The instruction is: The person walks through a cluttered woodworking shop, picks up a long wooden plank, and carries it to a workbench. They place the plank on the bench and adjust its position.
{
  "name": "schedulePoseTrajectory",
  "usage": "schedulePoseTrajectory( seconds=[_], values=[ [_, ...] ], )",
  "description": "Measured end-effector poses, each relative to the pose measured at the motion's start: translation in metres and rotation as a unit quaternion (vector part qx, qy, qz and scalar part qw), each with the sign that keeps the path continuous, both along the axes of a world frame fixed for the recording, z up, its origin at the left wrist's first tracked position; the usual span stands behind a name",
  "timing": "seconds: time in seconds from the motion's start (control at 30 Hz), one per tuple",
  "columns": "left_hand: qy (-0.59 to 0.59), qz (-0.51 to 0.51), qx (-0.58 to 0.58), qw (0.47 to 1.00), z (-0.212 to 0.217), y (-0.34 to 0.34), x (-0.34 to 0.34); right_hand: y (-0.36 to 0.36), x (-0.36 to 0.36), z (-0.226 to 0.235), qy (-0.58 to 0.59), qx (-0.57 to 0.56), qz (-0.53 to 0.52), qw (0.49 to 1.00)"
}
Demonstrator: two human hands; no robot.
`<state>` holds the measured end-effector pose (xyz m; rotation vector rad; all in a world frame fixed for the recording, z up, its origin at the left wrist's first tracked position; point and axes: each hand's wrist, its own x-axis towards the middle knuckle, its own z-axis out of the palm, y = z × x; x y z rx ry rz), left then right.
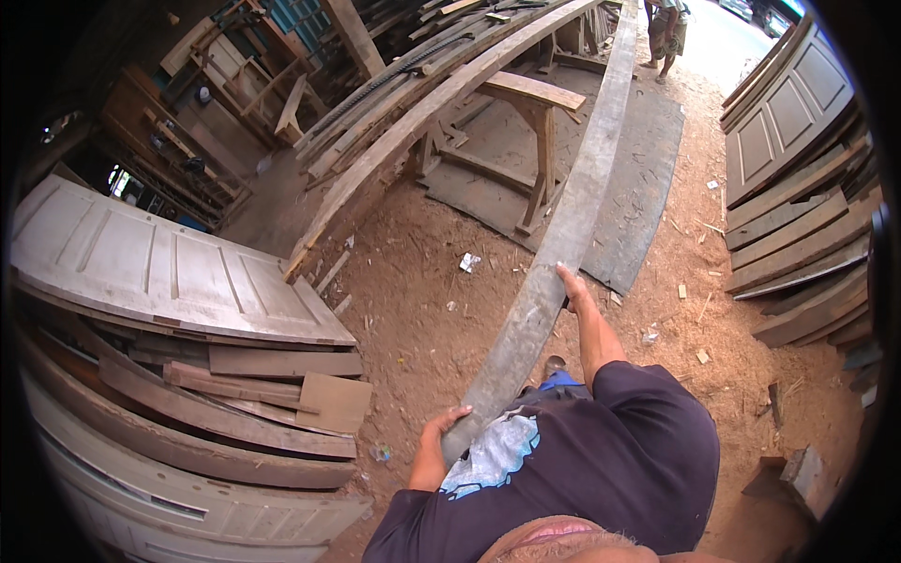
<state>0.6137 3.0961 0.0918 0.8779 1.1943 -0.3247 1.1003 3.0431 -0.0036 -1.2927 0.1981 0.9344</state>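
A long grey wooden plank point(531, 314) runs from beside my waist away to the far top of the view. My left hand point(445, 421) grips its left edge close to its near end, thumb lying on the upper face. Farther along, my right hand point(572, 287) holds the right edge, with the thumb on top and the other fingers mostly hidden beneath. The near end passes against my dark shirt. Under the plank's middle stretch stands a wooden trestle point(535, 113); whether the two touch I cannot tell.
Panelled doors point(178, 258) lie over stacked boards point(235, 403) on the left. More boards point(807, 244) and an upright door point(793, 113) line the right. A long beam point(422, 113) slants across the far left. Another person point(668, 33) stands near the plank's far end. Wood scraps dot the dirt floor.
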Motion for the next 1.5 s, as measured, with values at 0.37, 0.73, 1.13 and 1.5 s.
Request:
schedulePoseTrajectory(
  seconds=[0.37,0.73,1.13,1.5],
  values=[
    [0.013,0.025,-0.010,1.000,0.008,-0.011,-0.005,0.007,0.002,-0.014,-0.006,-0.019,0.008,1.000],
    [-0.007,-0.128,-0.017,0.992,-0.071,0.036,0.018,-0.002,0.000,0.005,0.004,-0.011,0.005,1.000],
    [-0.019,-0.112,0.006,0.994,-0.088,0.034,0.015,0.001,0.011,-0.028,0.021,0.010,0.015,1.000],
    [0.033,-0.134,0.009,0.990,-0.092,0.032,0.013,-0.002,-0.006,0.003,-0.016,0.011,0.030,0.999]
  ],
)
